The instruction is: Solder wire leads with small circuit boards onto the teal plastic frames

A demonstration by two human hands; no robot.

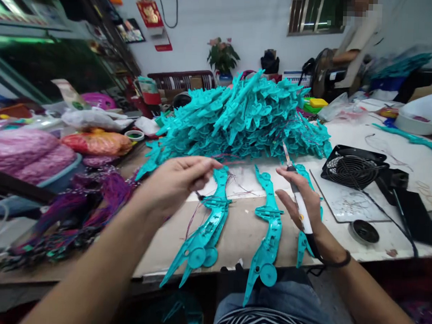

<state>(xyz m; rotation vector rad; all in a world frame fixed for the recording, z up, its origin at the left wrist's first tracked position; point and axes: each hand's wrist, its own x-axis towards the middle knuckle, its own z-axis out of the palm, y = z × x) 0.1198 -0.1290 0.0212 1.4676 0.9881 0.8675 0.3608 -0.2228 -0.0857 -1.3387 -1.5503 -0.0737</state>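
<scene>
My left hand [192, 175] is raised over the cardboard-covered work surface, thumb and fingers pinched on a thin reddish wire [232, 158], blurred at the fingertips. Below it lie two overlapping turquoise plastic toy-gun-shaped shells [214, 218], with fine dark wires around them. My right hand [303, 198] holds a soldering iron [300, 202] with a white handle, its metal tip pointing up and away. Between the hands rests another turquoise shell [270, 225], its pointed end reaching past the table edge. One more shell [301, 243] is partly hidden behind my right hand.
A big heap of turquoise shells [239, 111] stands at the back. Bundles of purple wires [97, 205] and filled bags [28, 155] lie left. To the right are a black fan [354, 167], a white board [356, 204] and a small round tin [364, 232]. A person [358, 44] stands behind.
</scene>
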